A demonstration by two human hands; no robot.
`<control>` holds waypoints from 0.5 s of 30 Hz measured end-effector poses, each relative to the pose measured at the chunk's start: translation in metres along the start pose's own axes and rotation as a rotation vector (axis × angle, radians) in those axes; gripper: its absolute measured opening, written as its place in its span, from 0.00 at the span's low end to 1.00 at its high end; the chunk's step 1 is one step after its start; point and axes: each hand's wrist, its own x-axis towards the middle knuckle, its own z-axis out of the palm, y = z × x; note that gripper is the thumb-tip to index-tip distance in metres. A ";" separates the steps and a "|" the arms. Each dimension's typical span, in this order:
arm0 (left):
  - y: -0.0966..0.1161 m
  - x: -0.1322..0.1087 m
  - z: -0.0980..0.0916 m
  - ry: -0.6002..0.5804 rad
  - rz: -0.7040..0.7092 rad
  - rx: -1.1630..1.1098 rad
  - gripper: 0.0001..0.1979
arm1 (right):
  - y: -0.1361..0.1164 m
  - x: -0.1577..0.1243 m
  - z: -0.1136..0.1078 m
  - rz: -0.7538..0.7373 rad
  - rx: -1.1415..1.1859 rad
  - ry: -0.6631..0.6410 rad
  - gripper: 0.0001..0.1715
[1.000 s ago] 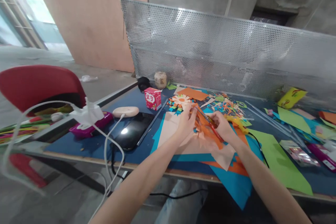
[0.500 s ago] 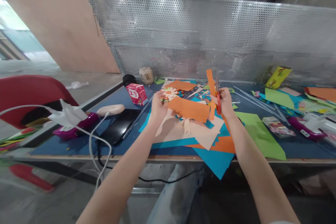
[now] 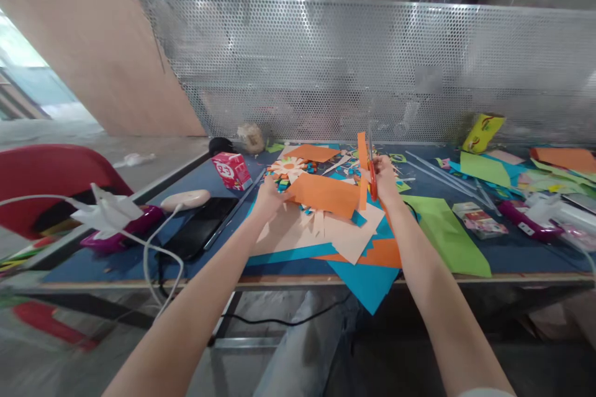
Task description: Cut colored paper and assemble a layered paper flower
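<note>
My right hand (image 3: 384, 178) is closed around orange-handled scissors (image 3: 372, 181), their blades pointing away from me. A narrow orange paper strip (image 3: 362, 161) stands upright just left of the scissors, by my right fingertips. My left hand (image 3: 270, 198) pinches the left end of a wide orange paper piece (image 3: 326, 193); its fingertips are partly hidden. Beneath that piece lie pale peach paper (image 3: 279, 229) and blue sheets (image 3: 367, 285). Just beyond my left fingers is a pale paper flower (image 3: 287, 165) with an orange centre.
On the left are a pink box (image 3: 231, 170), a black phone (image 3: 200, 228), a white corded device (image 3: 185, 200) and a purple tissue holder (image 3: 123, 229). Green paper (image 3: 447, 232) and a yellow box (image 3: 484, 133) lie right. A perforated metal panel (image 3: 326, 68) stands behind.
The whole view has shifted, so the table appears further left. Both hands keep nearly the same places over the papers, with the scissors still in my right hand.
</note>
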 end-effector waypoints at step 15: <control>-0.012 -0.025 -0.101 0.065 0.300 0.634 0.13 | -0.026 -0.021 0.027 0.174 0.072 -0.277 0.30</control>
